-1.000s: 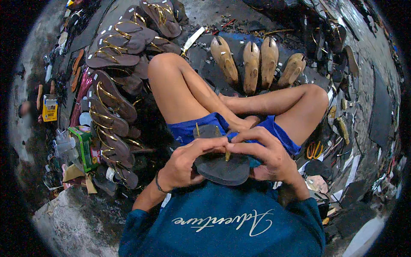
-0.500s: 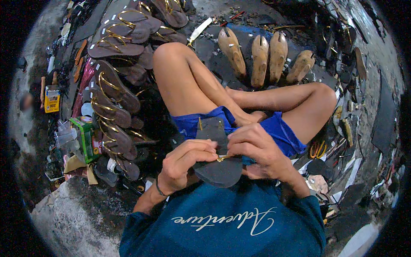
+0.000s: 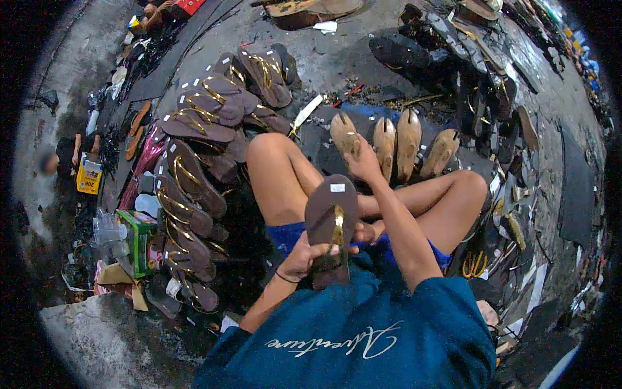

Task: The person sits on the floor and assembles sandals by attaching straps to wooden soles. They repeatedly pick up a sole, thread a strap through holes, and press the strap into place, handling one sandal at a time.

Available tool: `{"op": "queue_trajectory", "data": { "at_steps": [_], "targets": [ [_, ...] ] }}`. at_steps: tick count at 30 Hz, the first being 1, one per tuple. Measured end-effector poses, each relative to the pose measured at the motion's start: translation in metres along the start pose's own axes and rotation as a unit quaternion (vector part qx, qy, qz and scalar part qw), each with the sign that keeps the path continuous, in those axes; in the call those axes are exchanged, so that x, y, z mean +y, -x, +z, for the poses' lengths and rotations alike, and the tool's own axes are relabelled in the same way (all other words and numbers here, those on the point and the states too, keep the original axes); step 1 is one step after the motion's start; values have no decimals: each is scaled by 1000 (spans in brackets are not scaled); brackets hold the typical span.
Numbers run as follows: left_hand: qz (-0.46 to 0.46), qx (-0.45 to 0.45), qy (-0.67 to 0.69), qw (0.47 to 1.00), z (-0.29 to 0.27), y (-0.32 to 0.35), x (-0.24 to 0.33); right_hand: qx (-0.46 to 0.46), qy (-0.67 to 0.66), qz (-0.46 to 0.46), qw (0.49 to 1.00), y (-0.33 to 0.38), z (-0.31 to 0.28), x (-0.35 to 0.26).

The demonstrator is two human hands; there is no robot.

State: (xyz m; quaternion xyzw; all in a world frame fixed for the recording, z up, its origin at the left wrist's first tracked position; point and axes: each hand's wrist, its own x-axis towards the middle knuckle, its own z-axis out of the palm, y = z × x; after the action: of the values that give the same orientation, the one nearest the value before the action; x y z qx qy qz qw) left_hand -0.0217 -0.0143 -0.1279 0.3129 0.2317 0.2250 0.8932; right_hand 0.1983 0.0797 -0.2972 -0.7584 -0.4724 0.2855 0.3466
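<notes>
A brown flip-flop (image 3: 326, 209) with a gold strap and a white label on its sole stands in front of my body. My left hand (image 3: 304, 256) grips it near the lower end, thumb across the sole. Beyond my legs, my right arm reaches forward, and my right hand (image 3: 365, 161) is closed on the lower part of a wooden shoe last (image 3: 342, 128), the leftmost of several with slotted tips. Another wooden last (image 3: 384, 142) stands just right of that hand.
Rows of finished brown flip-flops (image 3: 178, 201) with gold straps lie to my left. Beside them are a green box (image 3: 138, 241) and a yellow pack (image 3: 89, 176). A white-bladed tool (image 3: 308, 110) lies ahead. Gold strap loops (image 3: 475, 264) and scraps litter the right.
The flip-flop has been turned so its labelled sole and strap face me, and my left hand alone holds it. My right hand has left it and reached forward onto a wooden last.
</notes>
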Motion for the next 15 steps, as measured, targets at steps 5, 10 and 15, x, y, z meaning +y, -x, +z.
{"op": "queue_trajectory", "data": {
  "at_steps": [5,10,15],
  "targets": [
    [5,93,-10,996,-18,-12,10,-77,-490,111,861,80,-101,-44],
    [88,158,-42,983,-32,-50,30,-212,-548,157,794,202,-174,-87],
    [49,79,60,994,-34,-55,27,-158,-314,119,929,236,-165,-141]
  ]
}}
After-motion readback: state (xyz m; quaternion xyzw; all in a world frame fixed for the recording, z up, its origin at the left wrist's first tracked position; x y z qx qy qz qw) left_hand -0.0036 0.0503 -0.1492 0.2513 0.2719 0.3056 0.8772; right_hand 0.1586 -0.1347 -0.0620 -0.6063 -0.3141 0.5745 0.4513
